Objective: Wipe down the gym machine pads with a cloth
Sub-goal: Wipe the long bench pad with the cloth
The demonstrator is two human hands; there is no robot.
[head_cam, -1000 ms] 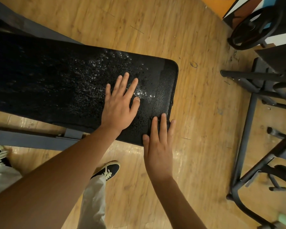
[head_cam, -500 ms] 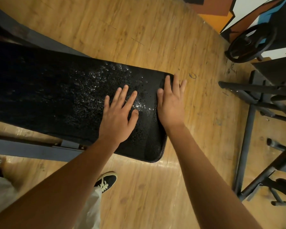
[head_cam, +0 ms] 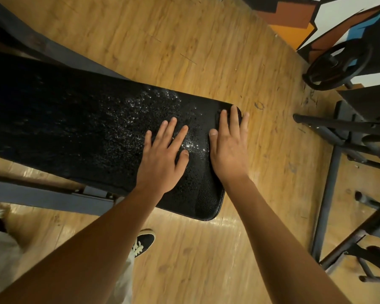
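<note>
Right hand [head_cam: 228, 150] moved from the near corner of the machine pad [head_cam: 64, 128] to its far end, fingers straight and together; left hand [head_cam: 160, 159] flat beside it, fingers spread; droplets [head_cam: 140, 110] remain, no cloth in head view, so wiping judged barely begun.

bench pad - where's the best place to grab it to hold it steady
Probably the rounded short end, coming from the right over open floor. It overhangs bare floor, so fingers can curl under its lip. The top of the bench pad is beaded with droplets, likely slippery; the right hand lies flat there.
</note>
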